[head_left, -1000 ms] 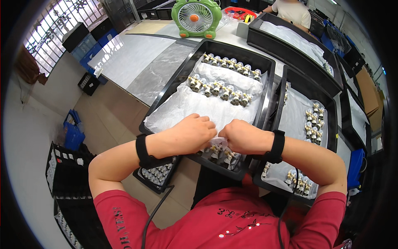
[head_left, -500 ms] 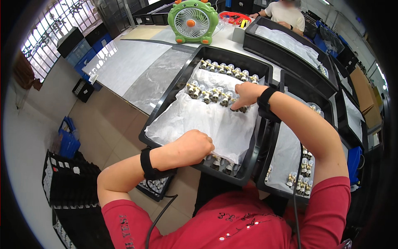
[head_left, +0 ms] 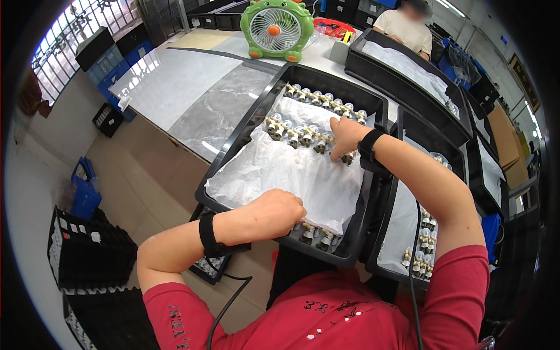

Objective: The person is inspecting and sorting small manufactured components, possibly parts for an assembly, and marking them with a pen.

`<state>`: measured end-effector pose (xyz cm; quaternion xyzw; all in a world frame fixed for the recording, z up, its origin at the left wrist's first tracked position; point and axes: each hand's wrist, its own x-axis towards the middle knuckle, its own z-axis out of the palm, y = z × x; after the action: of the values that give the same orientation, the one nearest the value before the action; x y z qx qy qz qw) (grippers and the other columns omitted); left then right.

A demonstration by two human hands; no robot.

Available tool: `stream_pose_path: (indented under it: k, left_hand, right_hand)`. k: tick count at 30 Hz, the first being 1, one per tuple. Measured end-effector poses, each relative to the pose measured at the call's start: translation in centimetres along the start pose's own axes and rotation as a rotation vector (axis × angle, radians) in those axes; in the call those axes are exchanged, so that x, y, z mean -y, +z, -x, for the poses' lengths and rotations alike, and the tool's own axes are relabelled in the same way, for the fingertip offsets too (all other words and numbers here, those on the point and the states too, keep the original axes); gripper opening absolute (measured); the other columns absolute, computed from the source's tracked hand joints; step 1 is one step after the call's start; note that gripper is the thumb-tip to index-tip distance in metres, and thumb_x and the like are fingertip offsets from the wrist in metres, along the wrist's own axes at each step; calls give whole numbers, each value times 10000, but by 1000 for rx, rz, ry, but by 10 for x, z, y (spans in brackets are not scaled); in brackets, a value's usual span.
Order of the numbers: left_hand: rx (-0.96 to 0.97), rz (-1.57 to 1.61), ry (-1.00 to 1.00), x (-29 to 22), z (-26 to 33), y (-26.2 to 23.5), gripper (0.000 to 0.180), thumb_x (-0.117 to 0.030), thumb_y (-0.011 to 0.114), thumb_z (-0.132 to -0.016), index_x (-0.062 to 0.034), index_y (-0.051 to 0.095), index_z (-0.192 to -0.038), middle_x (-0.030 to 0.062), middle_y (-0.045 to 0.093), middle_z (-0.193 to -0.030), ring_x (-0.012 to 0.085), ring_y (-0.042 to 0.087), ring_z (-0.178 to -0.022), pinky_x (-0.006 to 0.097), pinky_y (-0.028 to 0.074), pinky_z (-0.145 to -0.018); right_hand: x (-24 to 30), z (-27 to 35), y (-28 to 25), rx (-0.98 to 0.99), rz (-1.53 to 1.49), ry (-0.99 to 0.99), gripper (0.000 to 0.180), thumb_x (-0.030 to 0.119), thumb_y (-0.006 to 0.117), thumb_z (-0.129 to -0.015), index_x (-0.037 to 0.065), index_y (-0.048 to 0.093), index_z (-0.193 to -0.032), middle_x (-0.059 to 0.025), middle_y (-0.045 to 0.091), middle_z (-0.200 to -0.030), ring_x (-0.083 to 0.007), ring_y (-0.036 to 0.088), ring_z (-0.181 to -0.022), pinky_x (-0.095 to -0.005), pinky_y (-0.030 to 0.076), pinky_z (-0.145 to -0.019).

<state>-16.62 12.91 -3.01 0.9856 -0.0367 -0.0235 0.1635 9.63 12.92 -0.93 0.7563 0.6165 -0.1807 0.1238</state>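
Note:
A black tray (head_left: 236, 143) in front of me holds a sheet of white tissue paper (head_left: 280, 175) with rows of small metal-and-glass parts (head_left: 297, 135) at its far end. My left hand (head_left: 275, 214) is curled at the near edge of the paper, pressing on it beside several parts (head_left: 318, 235) peeking out below. My right hand (head_left: 345, 136) reaches across to the far right of the paper, fingertips on the parts in the second row. Both wrists wear black bands.
A second black tray (head_left: 389, 233) to the right holds paper and more small parts (head_left: 423, 245). A green desk fan (head_left: 275, 28) stands at the table's far edge. Another person (head_left: 408, 26) works behind more trays. Black crates (head_left: 87, 256) sit on the floor at left.
My right hand has left the near edge, where it sat beside the left hand, and stretched out to the far rows of parts. The left hand stayed at the paper's near edge.

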Motion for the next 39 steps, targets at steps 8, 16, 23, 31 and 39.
stream_pose_path:
  k: [8, 16, 23, 31, 39]
  left_hand:
    - [42, -16, 26, -2, -1, -6, 61, -35, 585, -661, -16, 599, -717, 129, 626, -803, 304, 603, -834, 393, 483, -738]
    - [38, -6, 22, -1, -2, -4, 65, -32, 582, -659, -11, 599, -718, 135, 622, -796, 309, 603, -829, 393, 484, -740]
    - [49, -12, 20, -1, -2, -4, 59, -37, 585, -657, -9, 591, -709, 135, 620, -792, 313, 603, -821, 395, 484, -735]
    - [22, -6, 30, 1, -2, 0, 51, -43, 585, -658, -11, 583, -697, 136, 616, -781, 316, 603, -811, 399, 484, -727]
    - [57, -10, 58, 0, -5, -4, 35, -44, 590, -656, -14, 578, -672, 137, 604, -740, 323, 604, -768, 396, 486, -687]
  right_hand:
    - [-6, 10, -11, 154, 108, 43, 913, 452, 798, -534, -104, 425, -1155, -213, 642, -909, -307, 633, -859, -371, 510, -721]
    - [-12, 3, -14, 314, 15, 158, 817, 366, 792, -530, -104, 465, -1112, -181, 649, -850, -293, 639, -762, -340, 513, -620]
    - [-11, -2, 3, 124, 160, 3, 799, 247, 794, -525, -113, 424, -1135, -198, 651, -844, -306, 646, -816, -355, 519, -664]
    - [-13, -10, 12, 166, 230, 42, 823, 265, 827, -485, -117, 457, -1113, -214, 651, -889, -309, 641, -863, -369, 520, -709]
    - [1, -5, -18, 209, 390, -25, 538, 449, 825, -484, 17, 709, -784, -153, 680, -816, -289, 662, -783, -373, 524, -698]
